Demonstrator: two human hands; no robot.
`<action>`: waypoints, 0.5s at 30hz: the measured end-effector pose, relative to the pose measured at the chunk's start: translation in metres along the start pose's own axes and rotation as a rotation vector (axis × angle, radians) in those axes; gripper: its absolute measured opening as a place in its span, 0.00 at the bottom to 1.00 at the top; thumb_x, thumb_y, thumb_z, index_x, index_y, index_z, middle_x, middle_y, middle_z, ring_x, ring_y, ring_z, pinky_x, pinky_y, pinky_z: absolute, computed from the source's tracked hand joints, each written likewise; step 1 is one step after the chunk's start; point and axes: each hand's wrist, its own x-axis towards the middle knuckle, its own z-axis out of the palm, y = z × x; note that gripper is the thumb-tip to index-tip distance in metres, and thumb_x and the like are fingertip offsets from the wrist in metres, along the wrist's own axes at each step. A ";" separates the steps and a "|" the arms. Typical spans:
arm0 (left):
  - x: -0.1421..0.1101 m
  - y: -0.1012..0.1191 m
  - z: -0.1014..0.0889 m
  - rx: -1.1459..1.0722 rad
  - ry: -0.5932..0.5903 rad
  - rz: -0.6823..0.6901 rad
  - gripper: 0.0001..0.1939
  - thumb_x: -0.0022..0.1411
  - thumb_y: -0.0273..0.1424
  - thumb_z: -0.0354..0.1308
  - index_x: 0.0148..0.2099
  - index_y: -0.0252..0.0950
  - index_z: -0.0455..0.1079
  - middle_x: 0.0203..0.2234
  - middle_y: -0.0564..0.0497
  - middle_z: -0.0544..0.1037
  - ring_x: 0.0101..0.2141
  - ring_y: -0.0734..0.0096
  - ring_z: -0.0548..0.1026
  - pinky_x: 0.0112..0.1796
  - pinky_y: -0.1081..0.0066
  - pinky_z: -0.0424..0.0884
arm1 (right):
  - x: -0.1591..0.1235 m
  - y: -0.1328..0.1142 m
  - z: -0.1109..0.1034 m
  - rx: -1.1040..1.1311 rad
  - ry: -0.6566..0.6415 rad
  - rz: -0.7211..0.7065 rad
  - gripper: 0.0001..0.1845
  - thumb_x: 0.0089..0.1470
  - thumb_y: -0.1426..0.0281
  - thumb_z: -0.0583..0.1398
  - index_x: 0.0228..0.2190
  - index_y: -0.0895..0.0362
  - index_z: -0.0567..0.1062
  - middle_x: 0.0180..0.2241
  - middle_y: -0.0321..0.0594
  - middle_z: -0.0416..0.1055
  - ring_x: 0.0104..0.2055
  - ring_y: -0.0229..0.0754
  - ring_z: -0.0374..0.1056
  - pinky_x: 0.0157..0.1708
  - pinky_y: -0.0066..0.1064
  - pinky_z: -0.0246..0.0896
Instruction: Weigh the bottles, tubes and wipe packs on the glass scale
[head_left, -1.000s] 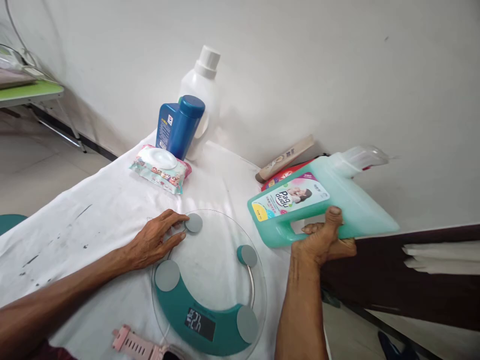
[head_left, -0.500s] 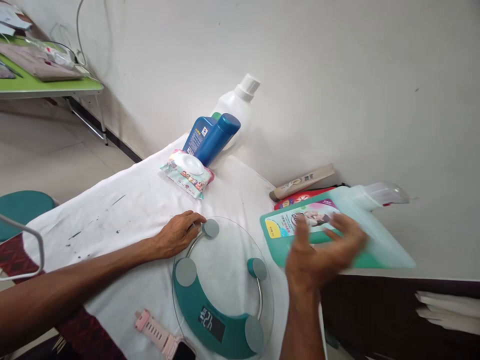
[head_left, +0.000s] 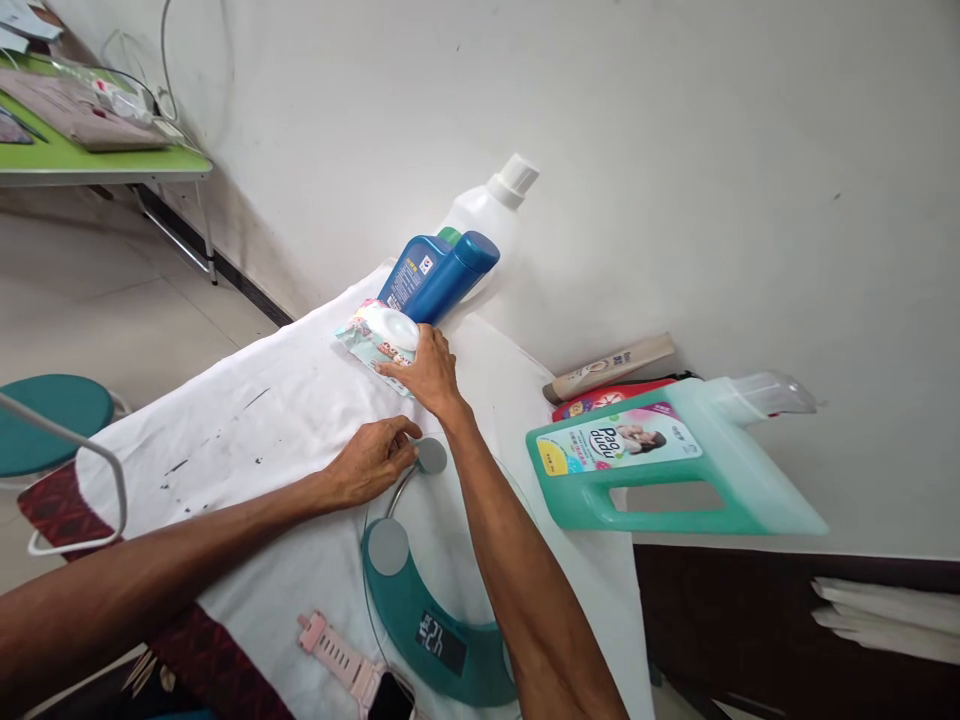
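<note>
My right hand (head_left: 431,372) grips the near right end of a pack of wet wipes (head_left: 379,335), thumb on the near side and fingers over the far end. The pack lies flat on the white cloth. My left hand (head_left: 375,460) is closed, its curled fingertips at the rim of a round glass bathroom scale (head_left: 409,620), beside a grey foot pad. The scale has a green curved body and a lit display. My right forearm crosses above the scale and hides its right part. Close by its lower left lies a pink-strapped smartwatch (head_left: 349,665).
Behind the wipes stand a blue bottle (head_left: 439,275) and a white bottle (head_left: 491,215). At right is a large green detergent jug (head_left: 652,500); behind it lie a beige tube (head_left: 615,366) and a red packet (head_left: 600,400). A green stool (head_left: 52,425) stands left of the table.
My right hand has moved left and away from in front of the green jug, and now holds the wet wipes pack. My left hand stays at the scale's rim.
</note>
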 end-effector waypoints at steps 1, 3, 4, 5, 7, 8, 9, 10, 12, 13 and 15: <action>0.000 0.000 0.000 0.004 0.005 -0.001 0.11 0.68 0.32 0.55 0.48 0.37 0.75 0.30 0.52 0.80 0.31 0.66 0.77 0.34 0.67 0.70 | -0.001 0.001 0.001 -0.023 0.006 0.003 0.37 0.45 0.59 0.76 0.50 0.54 0.66 0.58 0.55 0.70 0.65 0.62 0.64 0.61 0.58 0.64; 0.000 0.001 0.000 0.011 0.014 -0.004 0.10 0.68 0.31 0.55 0.48 0.37 0.75 0.29 0.52 0.80 0.31 0.66 0.77 0.34 0.67 0.70 | -0.002 0.004 0.004 -0.032 0.023 -0.004 0.36 0.44 0.59 0.76 0.49 0.53 0.66 0.56 0.54 0.71 0.64 0.62 0.64 0.60 0.56 0.65; 0.000 0.001 0.000 0.016 0.018 -0.005 0.10 0.68 0.31 0.55 0.48 0.37 0.74 0.29 0.52 0.79 0.31 0.66 0.77 0.35 0.67 0.70 | -0.004 0.006 0.005 -0.024 0.036 -0.014 0.35 0.44 0.60 0.76 0.48 0.53 0.66 0.56 0.53 0.71 0.63 0.61 0.65 0.59 0.54 0.65; 0.000 0.000 0.001 0.022 0.022 -0.005 0.09 0.68 0.30 0.55 0.47 0.36 0.74 0.29 0.53 0.79 0.30 0.66 0.77 0.35 0.67 0.70 | -0.005 0.007 0.005 -0.012 0.053 -0.025 0.35 0.44 0.60 0.76 0.47 0.53 0.66 0.55 0.51 0.71 0.62 0.60 0.65 0.59 0.53 0.66; 0.000 -0.001 0.001 0.044 0.031 0.003 0.09 0.68 0.30 0.54 0.46 0.37 0.74 0.27 0.53 0.78 0.30 0.66 0.76 0.36 0.66 0.70 | -0.007 0.009 0.007 0.007 0.091 -0.046 0.34 0.44 0.61 0.76 0.46 0.53 0.66 0.53 0.50 0.72 0.59 0.58 0.65 0.59 0.51 0.66; 0.000 -0.002 0.001 0.059 0.035 0.011 0.08 0.68 0.29 0.54 0.46 0.37 0.74 0.27 0.54 0.78 0.29 0.66 0.76 0.36 0.66 0.70 | -0.008 0.010 0.007 0.010 0.107 -0.053 0.34 0.44 0.62 0.76 0.46 0.53 0.66 0.53 0.50 0.72 0.58 0.57 0.65 0.59 0.50 0.65; -0.001 -0.003 0.001 0.075 0.038 0.020 0.08 0.68 0.29 0.54 0.46 0.37 0.73 0.26 0.54 0.77 0.29 0.67 0.76 0.36 0.66 0.69 | -0.011 0.010 0.007 0.008 0.119 -0.057 0.33 0.44 0.63 0.76 0.46 0.54 0.66 0.53 0.50 0.71 0.58 0.57 0.65 0.59 0.49 0.65; -0.001 -0.004 0.001 0.091 0.040 0.030 0.08 0.68 0.28 0.54 0.46 0.37 0.73 0.26 0.54 0.77 0.29 0.67 0.75 0.36 0.66 0.69 | -0.013 0.011 0.006 0.000 0.129 -0.063 0.33 0.45 0.64 0.76 0.47 0.55 0.67 0.53 0.51 0.71 0.57 0.56 0.65 0.59 0.48 0.65; -0.001 -0.005 0.001 0.119 0.039 0.046 0.08 0.67 0.28 0.54 0.46 0.37 0.73 0.26 0.54 0.77 0.28 0.67 0.74 0.35 0.66 0.68 | -0.021 0.012 0.002 -0.029 0.145 -0.090 0.32 0.45 0.65 0.76 0.47 0.55 0.67 0.53 0.52 0.71 0.57 0.57 0.65 0.58 0.48 0.64; -0.001 -0.006 0.001 0.127 0.032 0.051 0.08 0.67 0.28 0.54 0.46 0.37 0.73 0.27 0.54 0.77 0.28 0.67 0.74 0.35 0.67 0.68 | -0.027 0.013 -0.002 -0.048 0.156 -0.112 0.32 0.46 0.66 0.75 0.48 0.55 0.68 0.53 0.52 0.71 0.57 0.57 0.64 0.58 0.49 0.65; -0.001 -0.006 0.000 0.135 0.017 0.051 0.09 0.67 0.29 0.55 0.47 0.37 0.73 0.29 0.53 0.78 0.29 0.67 0.75 0.35 0.67 0.67 | -0.042 0.017 -0.014 -0.078 0.199 -0.165 0.29 0.48 0.64 0.74 0.47 0.54 0.69 0.52 0.52 0.71 0.56 0.59 0.64 0.57 0.51 0.65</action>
